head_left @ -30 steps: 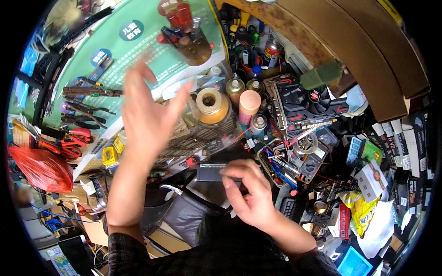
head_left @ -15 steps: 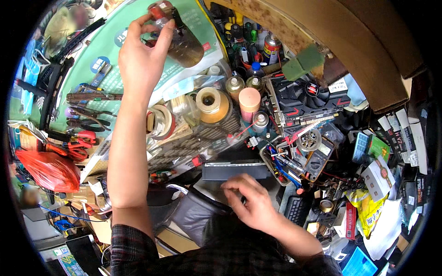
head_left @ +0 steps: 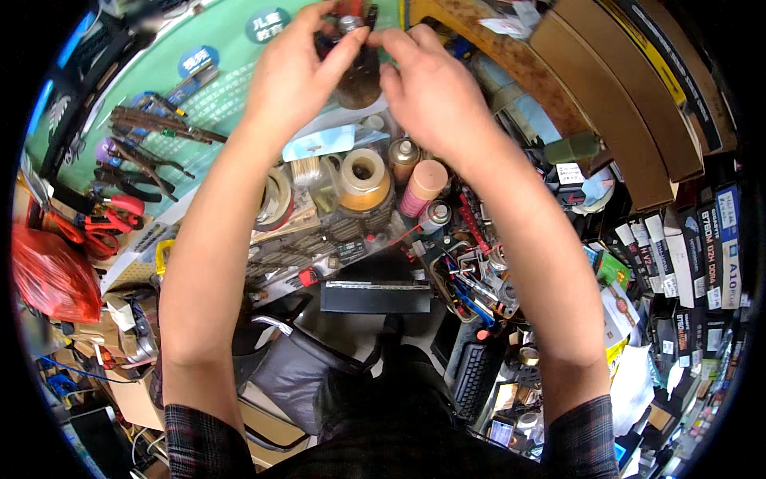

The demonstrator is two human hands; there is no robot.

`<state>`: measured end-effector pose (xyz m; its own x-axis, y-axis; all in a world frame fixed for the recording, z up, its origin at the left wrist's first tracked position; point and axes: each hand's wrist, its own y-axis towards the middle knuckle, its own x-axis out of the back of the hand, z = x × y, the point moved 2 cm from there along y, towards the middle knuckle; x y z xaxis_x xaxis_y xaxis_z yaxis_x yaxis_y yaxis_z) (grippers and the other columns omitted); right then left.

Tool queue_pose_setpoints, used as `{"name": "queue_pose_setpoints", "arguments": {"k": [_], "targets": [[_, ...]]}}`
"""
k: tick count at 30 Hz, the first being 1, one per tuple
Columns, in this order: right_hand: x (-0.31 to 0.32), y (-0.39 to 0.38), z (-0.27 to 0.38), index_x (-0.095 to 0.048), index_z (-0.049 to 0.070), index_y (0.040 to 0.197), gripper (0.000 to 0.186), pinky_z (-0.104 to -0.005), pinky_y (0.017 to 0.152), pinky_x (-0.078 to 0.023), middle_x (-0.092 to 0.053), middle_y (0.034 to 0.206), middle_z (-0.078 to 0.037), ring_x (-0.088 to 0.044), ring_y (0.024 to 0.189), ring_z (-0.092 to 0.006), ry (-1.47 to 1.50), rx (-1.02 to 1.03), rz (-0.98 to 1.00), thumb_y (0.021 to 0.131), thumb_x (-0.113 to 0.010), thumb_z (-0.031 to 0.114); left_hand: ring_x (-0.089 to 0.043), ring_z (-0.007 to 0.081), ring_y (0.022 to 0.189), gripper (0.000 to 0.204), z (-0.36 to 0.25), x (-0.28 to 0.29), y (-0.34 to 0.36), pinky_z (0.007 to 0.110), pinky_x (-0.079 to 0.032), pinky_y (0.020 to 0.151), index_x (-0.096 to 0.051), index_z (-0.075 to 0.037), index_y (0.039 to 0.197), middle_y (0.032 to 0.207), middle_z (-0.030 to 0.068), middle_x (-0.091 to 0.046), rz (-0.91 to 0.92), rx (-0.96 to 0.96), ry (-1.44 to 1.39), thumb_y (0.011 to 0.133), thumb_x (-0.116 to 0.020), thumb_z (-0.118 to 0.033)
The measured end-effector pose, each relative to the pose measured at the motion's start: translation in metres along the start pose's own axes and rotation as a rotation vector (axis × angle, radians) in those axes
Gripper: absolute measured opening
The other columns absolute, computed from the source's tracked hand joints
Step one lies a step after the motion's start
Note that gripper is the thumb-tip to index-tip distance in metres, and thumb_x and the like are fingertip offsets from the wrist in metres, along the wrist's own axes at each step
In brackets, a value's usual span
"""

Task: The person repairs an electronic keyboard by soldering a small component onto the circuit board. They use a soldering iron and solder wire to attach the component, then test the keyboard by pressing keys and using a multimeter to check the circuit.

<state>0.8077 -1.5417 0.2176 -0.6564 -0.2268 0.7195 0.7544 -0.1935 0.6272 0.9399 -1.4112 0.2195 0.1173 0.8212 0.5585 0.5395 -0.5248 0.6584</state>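
High on the green mat (head_left: 215, 112), my left hand (head_left: 295, 80) curls around the top of a dark container (head_left: 357, 84) holding red and metal items, its thumb beside a silvery piece (head_left: 351, 25). My right hand (head_left: 431, 92) reaches to the same items from the right, fingers bent, the index finger at the top; its fingertips are small and partly hidden, so I cannot make out what they grip. Just below stand a roll of yellowish tape (head_left: 363, 195), a pink can (head_left: 421, 188) and small spray cans (head_left: 435, 215).
Pliers (head_left: 163, 120), red scissors (head_left: 120, 227) and a red bag (head_left: 56, 271) lie left. Cardboard (head_left: 606, 104) leans at upper right, with several narrow boxes (head_left: 710, 247) below. A keyboard (head_left: 475, 383) and chair (head_left: 295, 375) are near my legs.
My left hand has moved up and taken hold at the container's top. My right hand has risen from the middle to join it. The view has shifted somewhat.
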Motion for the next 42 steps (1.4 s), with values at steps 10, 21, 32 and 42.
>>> {"name": "queue_pose_setpoints", "arguments": {"k": [10,21,32,42], "targets": [[0.001,0.023,-0.005,-0.074,0.009,0.116,0.030,-0.0460,0.081,-0.060,-0.069,0.102,-0.013,-0.073,0.091,-0.0342,-0.434,0.301,0.157,0.090,-0.059,0.010,-0.070,0.0431,0.102,0.044,-0.017,0.010,-0.005,0.049,-0.056,0.088,-0.061,-0.006,0.131,0.109,0.0230,-0.073,-0.027,0.020,-0.034,0.099,-0.069,-0.035],[-0.011,0.028,-0.010,-0.073,0.002,0.113,0.029,-0.0490,0.091,-0.058,-0.075,0.104,-0.022,-0.072,0.101,-0.0385,-0.358,0.188,0.373,0.090,-0.057,0.010,-0.056,0.0115,0.063,0.051,-0.012,0.024,-0.059,0.028,-0.046,0.060,-0.063,-0.004,0.135,0.114,0.0072,-0.073,-0.206,0.130,-0.160,0.096,-0.077,-0.034],[-0.008,0.054,0.006,-0.070,-0.003,0.114,0.045,-0.0553,0.098,-0.051,-0.070,0.111,-0.031,-0.066,0.106,-0.0486,-0.365,0.059,0.608,0.099,-0.045,0.030,-0.043,0.0045,0.059,0.034,-0.031,-0.010,-0.367,0.024,-0.036,0.053,-0.064,-0.002,0.126,0.104,0.0025,-0.069,0.116,0.573,-0.330,0.094,-0.076,-0.009],[0.000,0.054,0.004,-0.070,-0.004,0.117,0.041,-0.0493,0.091,-0.056,-0.073,0.106,-0.027,-0.070,0.100,-0.0445,-0.301,0.178,0.594,0.094,-0.067,0.030,-0.071,0.0362,0.103,0.034,-0.040,0.017,-0.530,0.043,-0.056,0.087,-0.065,-0.003,0.122,0.111,0.0173,-0.072,0.457,0.754,-0.229,0.094,-0.074,-0.021]]}}
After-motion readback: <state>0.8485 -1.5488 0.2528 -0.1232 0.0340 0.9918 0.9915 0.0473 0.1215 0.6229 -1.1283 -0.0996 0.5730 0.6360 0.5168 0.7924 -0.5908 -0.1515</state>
